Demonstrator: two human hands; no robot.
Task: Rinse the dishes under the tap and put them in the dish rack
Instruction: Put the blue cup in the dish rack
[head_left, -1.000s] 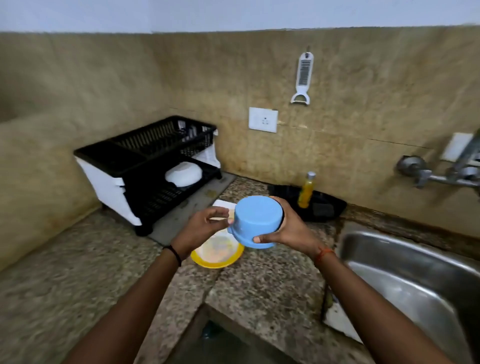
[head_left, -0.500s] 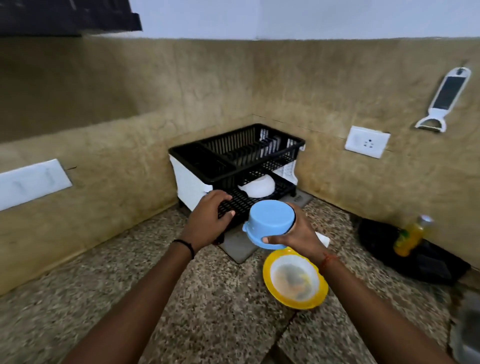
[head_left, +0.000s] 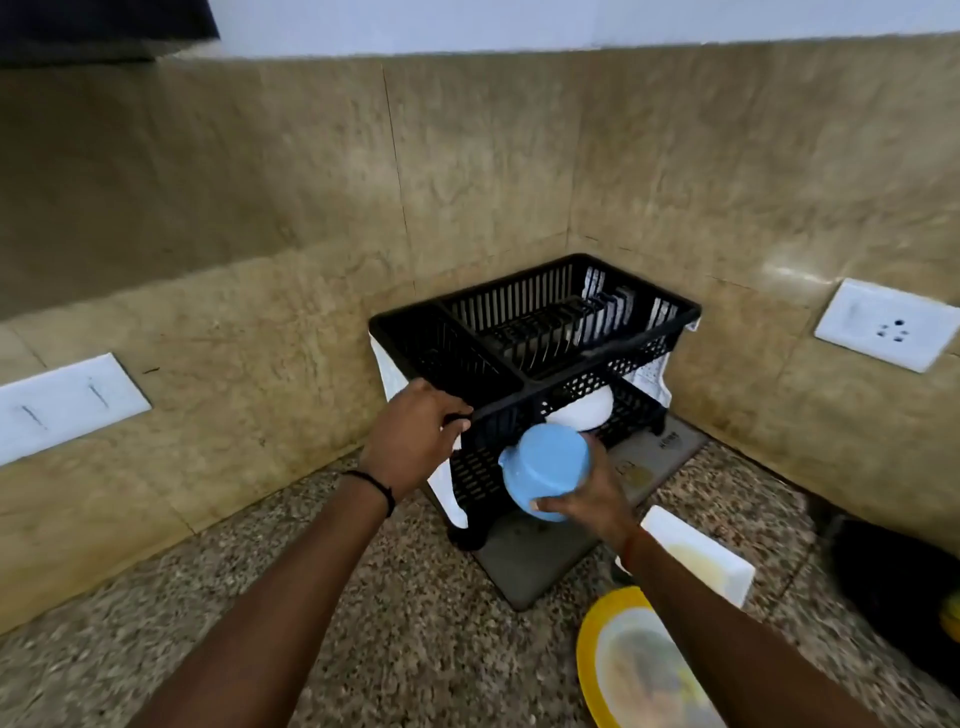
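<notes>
A black two-tier dish rack (head_left: 550, 332) stands in the counter corner on a grey mat. A white bowl (head_left: 584, 413) lies upside down on its lower tier. My right hand (head_left: 592, 493) holds a light blue bowl (head_left: 545, 470) upside down, right at the open front of the lower tier, just in front of the white bowl. My left hand (head_left: 415, 441) grips the front left corner of the rack's upper tier. A dirty yellow plate (head_left: 639, 665) lies on the counter at the lower right, partly under my right forearm.
A white rectangular dish (head_left: 696, 556) sits on the counter right of the mat. A dark tray (head_left: 904, 587) is at the far right edge. White wall sockets (head_left: 891, 325) flank the corner. The speckled granite counter (head_left: 260, 597) stretches to the left.
My view has turned further left and closer to the rack. My right hand carried the blue bowl up to the lower tier. My left hand moved up onto the rack's upper corner.
</notes>
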